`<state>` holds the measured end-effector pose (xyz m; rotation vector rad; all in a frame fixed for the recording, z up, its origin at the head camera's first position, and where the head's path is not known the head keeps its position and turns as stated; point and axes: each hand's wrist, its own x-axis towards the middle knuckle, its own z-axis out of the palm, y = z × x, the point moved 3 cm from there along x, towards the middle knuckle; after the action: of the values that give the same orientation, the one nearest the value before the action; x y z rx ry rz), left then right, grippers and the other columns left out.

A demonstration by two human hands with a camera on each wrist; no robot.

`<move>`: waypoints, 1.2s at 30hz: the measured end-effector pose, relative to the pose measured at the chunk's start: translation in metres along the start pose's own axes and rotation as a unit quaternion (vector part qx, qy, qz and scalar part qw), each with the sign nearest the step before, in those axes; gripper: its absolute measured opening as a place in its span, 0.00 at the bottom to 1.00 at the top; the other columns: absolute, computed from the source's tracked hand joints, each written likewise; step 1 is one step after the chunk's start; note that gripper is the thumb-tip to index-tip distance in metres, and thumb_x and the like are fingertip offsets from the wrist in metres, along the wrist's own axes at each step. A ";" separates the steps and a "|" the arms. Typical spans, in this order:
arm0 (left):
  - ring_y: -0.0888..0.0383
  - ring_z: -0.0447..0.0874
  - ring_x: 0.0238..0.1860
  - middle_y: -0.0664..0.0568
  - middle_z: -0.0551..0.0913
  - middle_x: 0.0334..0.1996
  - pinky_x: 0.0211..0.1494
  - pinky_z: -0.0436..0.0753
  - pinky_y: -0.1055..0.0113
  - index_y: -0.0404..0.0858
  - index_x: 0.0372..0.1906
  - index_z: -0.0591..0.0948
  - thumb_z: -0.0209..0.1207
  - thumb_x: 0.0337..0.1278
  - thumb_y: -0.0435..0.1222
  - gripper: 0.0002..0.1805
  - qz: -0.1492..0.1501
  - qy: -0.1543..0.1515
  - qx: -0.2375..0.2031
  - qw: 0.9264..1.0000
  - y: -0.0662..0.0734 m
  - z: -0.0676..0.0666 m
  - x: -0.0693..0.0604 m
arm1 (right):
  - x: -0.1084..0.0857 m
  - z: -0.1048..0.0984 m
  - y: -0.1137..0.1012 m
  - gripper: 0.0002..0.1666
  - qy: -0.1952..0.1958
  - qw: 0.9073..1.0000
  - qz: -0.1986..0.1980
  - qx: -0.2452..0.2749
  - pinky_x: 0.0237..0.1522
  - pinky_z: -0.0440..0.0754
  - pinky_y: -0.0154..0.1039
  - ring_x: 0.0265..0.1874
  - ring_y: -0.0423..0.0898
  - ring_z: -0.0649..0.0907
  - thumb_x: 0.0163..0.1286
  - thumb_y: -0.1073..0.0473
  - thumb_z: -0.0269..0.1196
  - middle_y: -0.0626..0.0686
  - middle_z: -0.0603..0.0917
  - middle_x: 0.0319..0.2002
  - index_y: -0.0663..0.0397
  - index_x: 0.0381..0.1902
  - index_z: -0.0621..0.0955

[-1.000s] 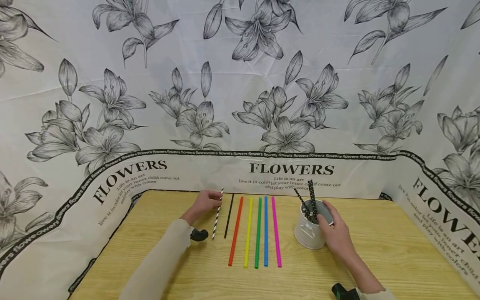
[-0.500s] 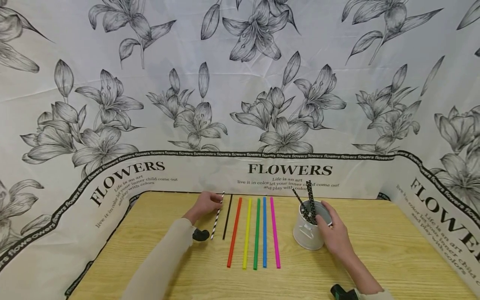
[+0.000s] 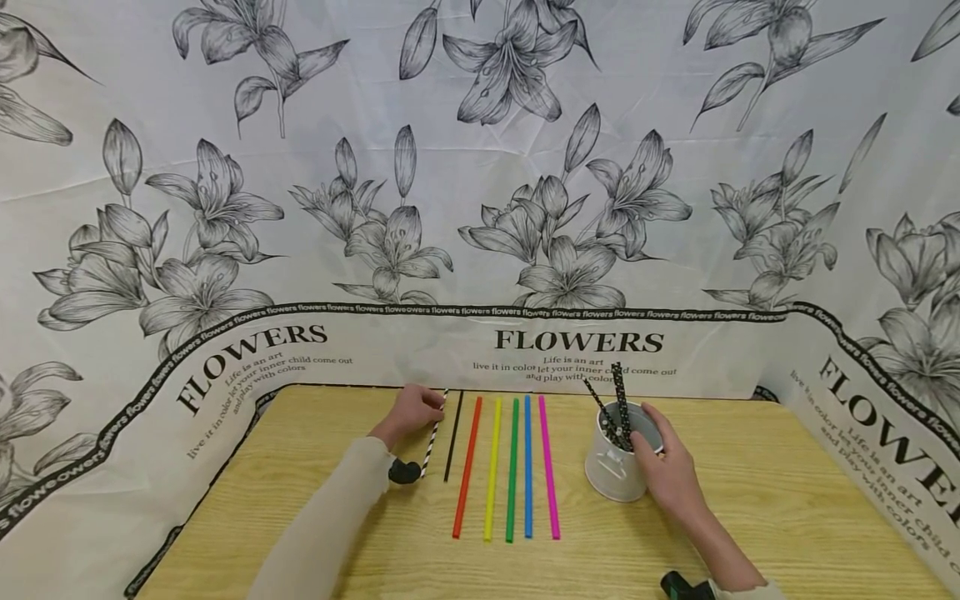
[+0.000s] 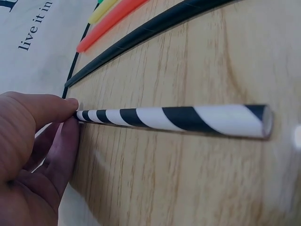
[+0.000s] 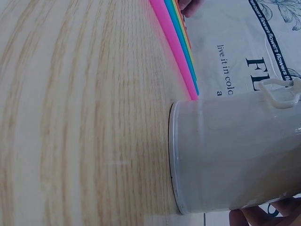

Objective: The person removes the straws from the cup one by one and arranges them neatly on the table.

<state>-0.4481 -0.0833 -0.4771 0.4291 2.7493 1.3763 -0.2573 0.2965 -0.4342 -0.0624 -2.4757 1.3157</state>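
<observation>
With twelve o'clock at the far edge of the wooden table [image 3: 787,500], I see two hands, well apart. The left hand [image 3: 411,412] is at ten o'clock from the green straw [image 3: 512,471]. Its thumb and fingertips pinch the striped straw [image 4: 155,117] near the twelve-o'clock end. The free end points to about seven o'clock; I cannot tell whether the full length bears on the table.

Outward from it, towards three o'clock, lie the black straw [image 3: 453,437], red straw [image 3: 467,467], yellow straw [image 3: 492,471], the green one, blue straw [image 3: 528,467] and pink straw [image 3: 550,467], spaced apart.

Farther towards three o'clock, the white can [image 3: 611,482] stands upright. The right hand [image 3: 671,467] is clamped on its three-o'clock side. Dotted straws [image 3: 620,404] inside lean towards eleven o'clock. Flowered cloth [image 3: 465,150] rises at twelve o'clock.
</observation>
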 end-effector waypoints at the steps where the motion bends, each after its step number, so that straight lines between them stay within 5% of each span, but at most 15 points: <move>1: 0.57 0.80 0.35 0.48 0.85 0.36 0.38 0.81 0.64 0.31 0.43 0.86 0.68 0.50 0.27 0.13 0.000 -0.001 0.001 1.000 0.000 0.000 0.000 | 0.000 0.000 0.000 0.36 0.000 1.000 0.000 0.000 0.60 0.63 0.67 0.66 0.69 0.62 0.77 0.47 0.48 0.71 0.60 0.69 0.51 0.77 0.54; 25: 0.59 0.78 0.29 0.48 0.86 0.32 0.33 0.80 0.66 0.29 0.41 0.86 0.68 0.48 0.27 0.12 0.009 -0.008 0.013 1.000 0.005 0.001 0.000 | -0.001 0.002 0.002 0.35 0.003 1.000 0.001 0.005 0.61 0.62 0.67 0.66 0.69 0.62 0.78 0.46 0.47 0.70 0.60 0.69 0.50 0.77 0.54; 36: 0.57 0.78 0.33 0.50 0.83 0.33 0.38 0.80 0.64 0.32 0.42 0.85 0.68 0.53 0.32 0.11 -0.026 -0.019 -0.014 0.999 -0.001 -0.002 -0.001 | -0.001 0.002 0.001 0.35 0.005 1.000 -0.005 -0.003 0.57 0.66 0.64 0.65 0.67 0.64 0.78 0.47 0.47 0.70 0.62 0.68 0.51 0.76 0.55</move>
<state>-0.4475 -0.0853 -0.4768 0.3763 2.6866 1.3787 -0.2567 0.2955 -0.4365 -0.0575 -2.4678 1.3001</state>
